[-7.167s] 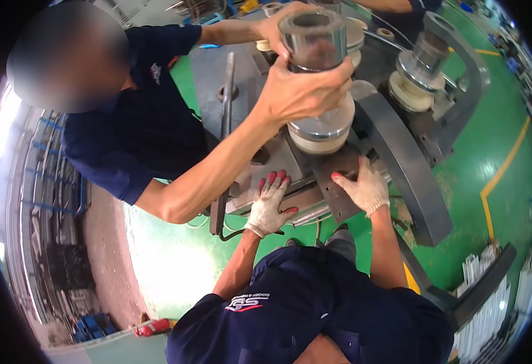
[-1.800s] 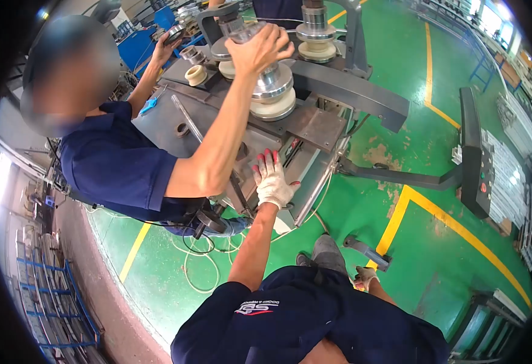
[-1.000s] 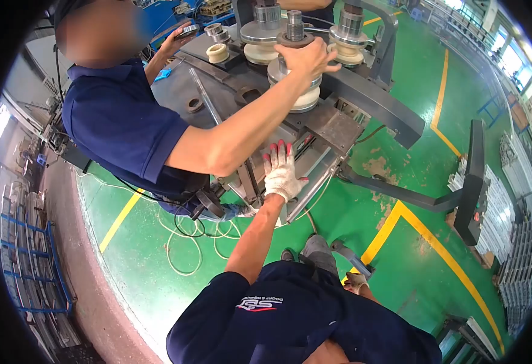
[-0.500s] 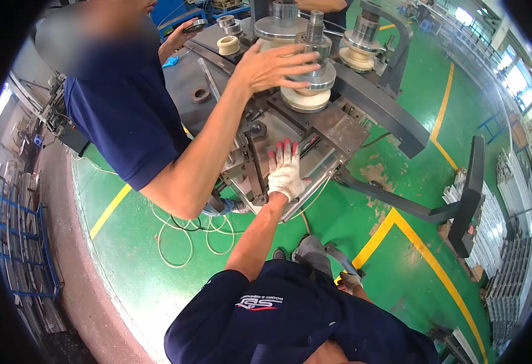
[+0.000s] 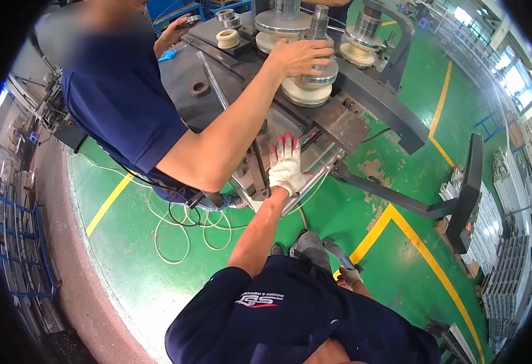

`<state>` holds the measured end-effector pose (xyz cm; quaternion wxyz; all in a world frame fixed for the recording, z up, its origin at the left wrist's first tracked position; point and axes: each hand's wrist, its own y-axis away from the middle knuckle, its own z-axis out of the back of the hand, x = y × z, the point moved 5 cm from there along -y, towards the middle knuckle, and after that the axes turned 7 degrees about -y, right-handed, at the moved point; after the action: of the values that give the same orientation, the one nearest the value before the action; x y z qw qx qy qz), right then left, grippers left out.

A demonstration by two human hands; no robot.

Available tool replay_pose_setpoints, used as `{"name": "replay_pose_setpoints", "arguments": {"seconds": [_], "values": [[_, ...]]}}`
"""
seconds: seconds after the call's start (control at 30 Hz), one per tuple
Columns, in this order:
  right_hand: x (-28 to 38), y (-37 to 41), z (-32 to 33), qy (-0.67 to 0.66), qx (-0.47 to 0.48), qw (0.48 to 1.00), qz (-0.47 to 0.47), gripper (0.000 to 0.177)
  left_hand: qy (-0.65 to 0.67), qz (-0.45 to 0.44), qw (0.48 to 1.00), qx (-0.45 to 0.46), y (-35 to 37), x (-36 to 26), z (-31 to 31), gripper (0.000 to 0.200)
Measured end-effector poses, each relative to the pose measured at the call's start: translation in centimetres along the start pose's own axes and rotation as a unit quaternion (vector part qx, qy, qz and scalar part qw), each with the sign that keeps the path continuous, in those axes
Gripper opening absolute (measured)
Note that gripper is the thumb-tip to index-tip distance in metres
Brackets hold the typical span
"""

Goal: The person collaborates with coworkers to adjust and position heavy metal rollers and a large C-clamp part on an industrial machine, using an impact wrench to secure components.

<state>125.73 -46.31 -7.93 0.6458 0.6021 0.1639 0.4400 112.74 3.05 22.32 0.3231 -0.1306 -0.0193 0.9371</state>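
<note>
My left hand (image 5: 286, 171), in a white glove with red fingertips, lies flat with its fingers spread on the front part of the metal machine table (image 5: 323, 147). A dark slotted bar (image 5: 257, 173) is just left of it. Low beside my hip, my gloved right hand (image 5: 350, 277) is partly hidden, with its fingers closed at the end of a grey curved bar (image 5: 337, 252). Beyond my left hand stands a cream-and-steel roller (image 5: 307, 94) on a shaft. A co-worker's bare hand (image 5: 302, 59) rests against the upper part of that roller assembly.
The co-worker (image 5: 126, 103) stands at the left, with a dark ring in the other hand. More rollers (image 5: 358, 51) stand further back. A grey machine arm (image 5: 387, 115) juts to the right, above a bent bracket (image 5: 467, 194). Hoses (image 5: 172, 242) coil on the green floor.
The co-worker's forearm has moved right, and that hand has come from hovering over the roller to curl against it. My left hand stays on the table.
</note>
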Motion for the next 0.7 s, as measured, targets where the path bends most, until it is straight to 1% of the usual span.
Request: {"name": "replay_pose_setpoints", "arguments": {"seconds": [0.13, 0.37, 0.47, 0.57, 0.7], "values": [[-0.2, 0.4, 0.0, 0.002, 0.003, 1.000, 0.010, 0.039, 0.006, -0.003, 1.000, -0.009, 0.1, 0.0, -0.1, 0.129], [-0.4, 1.4, 0.2, 0.025, -0.008, 1.000, 0.009, 0.043, 0.011, 0.001, 1.000, 0.002, 0.1, 0.0, 0.1, 0.128], [-1.1, 0.9, 0.5, 0.003, -0.007, 1.000, 0.010, 0.045, 0.015, -0.001, 1.000, 0.003, 0.1, 0.0, 0.2, 0.127], [-0.7, 2.0, 0.4, 0.011, -0.014, 1.000, -0.004, 0.044, 0.012, -0.001, 1.000, 0.004, 0.1, 0.0, 0.3, 0.126], [-1.6, 0.8, 0.4, 0.004, -0.004, 1.000, 0.005, 0.044, 0.013, -0.002, 1.000, 0.005, 0.1, -0.1, 0.3, 0.126]]}}
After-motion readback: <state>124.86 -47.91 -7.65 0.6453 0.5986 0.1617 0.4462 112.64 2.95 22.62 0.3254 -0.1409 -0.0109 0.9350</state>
